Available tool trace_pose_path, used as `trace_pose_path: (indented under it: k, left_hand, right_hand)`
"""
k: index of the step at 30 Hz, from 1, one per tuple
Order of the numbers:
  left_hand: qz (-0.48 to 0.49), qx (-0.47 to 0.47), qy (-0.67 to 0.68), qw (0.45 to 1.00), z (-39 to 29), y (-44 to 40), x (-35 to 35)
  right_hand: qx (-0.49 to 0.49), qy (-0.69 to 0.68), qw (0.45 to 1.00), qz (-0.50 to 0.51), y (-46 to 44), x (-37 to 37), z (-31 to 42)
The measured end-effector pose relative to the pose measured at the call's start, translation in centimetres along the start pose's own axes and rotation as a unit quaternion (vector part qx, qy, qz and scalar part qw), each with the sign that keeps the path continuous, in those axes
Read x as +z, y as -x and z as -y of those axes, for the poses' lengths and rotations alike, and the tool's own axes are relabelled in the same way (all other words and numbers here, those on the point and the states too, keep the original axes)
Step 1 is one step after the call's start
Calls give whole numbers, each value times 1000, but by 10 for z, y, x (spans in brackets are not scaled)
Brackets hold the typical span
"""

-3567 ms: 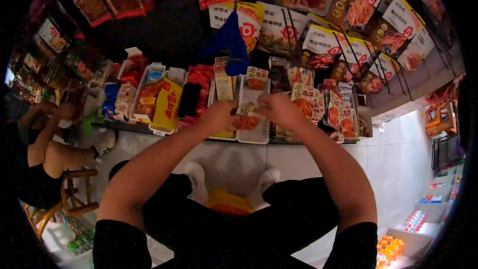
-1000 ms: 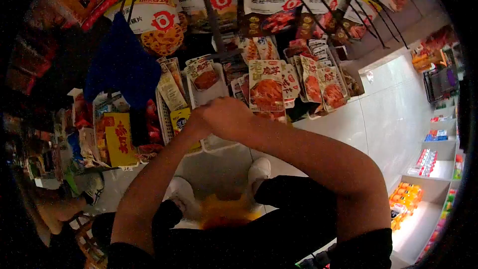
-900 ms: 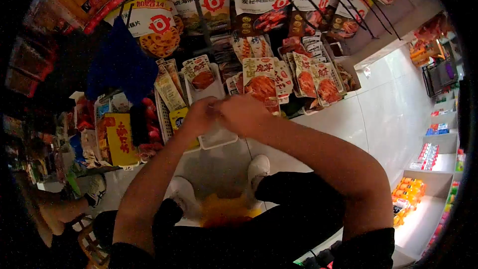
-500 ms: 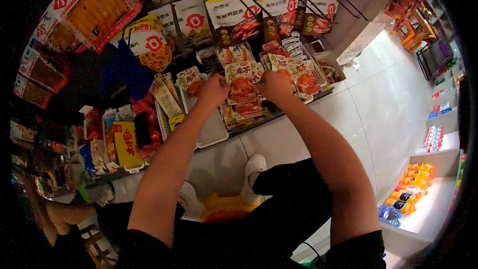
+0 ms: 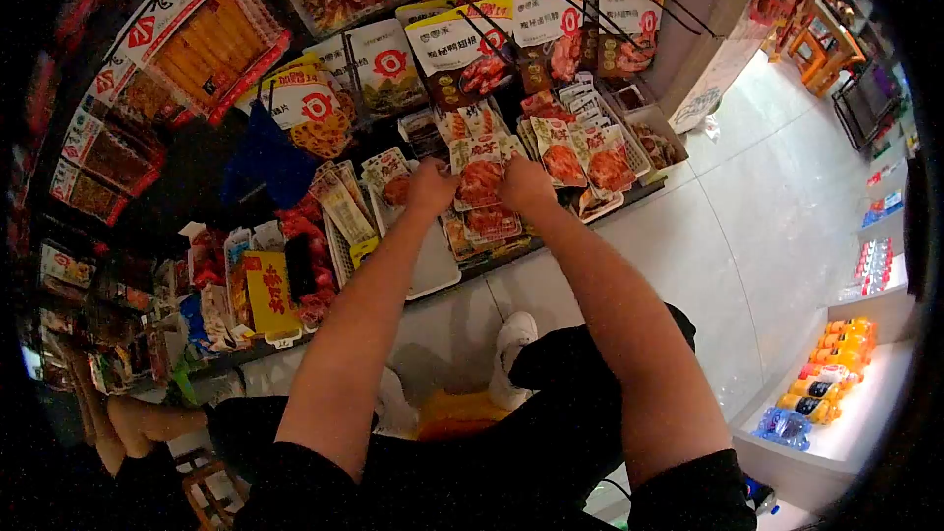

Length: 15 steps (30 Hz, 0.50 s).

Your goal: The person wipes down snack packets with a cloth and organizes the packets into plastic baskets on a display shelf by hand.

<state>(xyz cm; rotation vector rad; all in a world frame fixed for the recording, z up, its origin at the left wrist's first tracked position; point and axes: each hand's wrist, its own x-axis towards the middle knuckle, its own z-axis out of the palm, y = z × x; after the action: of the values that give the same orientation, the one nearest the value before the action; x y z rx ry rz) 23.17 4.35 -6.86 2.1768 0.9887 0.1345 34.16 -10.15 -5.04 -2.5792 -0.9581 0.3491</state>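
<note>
A snack packet (image 5: 479, 173) with a red food picture lies face up over similar packs at the middle of the display. My left hand (image 5: 431, 187) is closed at its left edge, and my right hand (image 5: 527, 185) is closed at its right edge; both fingertips are partly hidden. More packets of the same kind (image 5: 557, 151) stand in a white basket just right of my right hand. Beside my left hand another such packet (image 5: 390, 177) rests at the back of a white tray (image 5: 433, 261), whose front part shows bare.
Large snack bags (image 5: 462, 49) hang behind the low display. To the left stands a yellow box (image 5: 267, 290) among other goods. Drink bottles (image 5: 831, 364) fill a lit shelf at the right. Another person's leg (image 5: 157, 423) shows at lower left.
My right hand has come inward to the packet's right edge, narrowing the gap between my hands. The whole view has shifted slightly, so the shelves sit a little differently.
</note>
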Motion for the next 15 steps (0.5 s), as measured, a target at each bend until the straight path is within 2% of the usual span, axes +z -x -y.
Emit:
trace_pose_path:
  k: [2, 5, 6, 8, 11, 14, 15]
  left_hand:
    - [-30, 0, 15, 999, -15, 12, -10]
    - [1, -90, 117, 989, -47, 42, -47]
    - [37, -118, 228, 966, -40, 47, -52]
    - [94, -156, 445, 877, -20, 60, -65]
    - [186, -72, 617, 761, 5, 101, -83]
    - [190, -136, 636, 735, 12, 152, -118]
    - [182, -129, 634, 741, 20, 161, -125]
  right_hand:
    - [2, -5, 999, 32, 0, -14, 5]
    - [-43, -68, 994, 69, 12, -44, 18]
    - [-67, -99, 990, 82, 19, -52, 21]
    - [-120, -135, 974, 134, 33, -61, 26]
    - [-204, -225, 929, 211, 62, -71, 51]
    - [-291, -226, 901, 229, 82, -47, 68]
    - [-289, -204, 906, 234, 87, -50, 81]
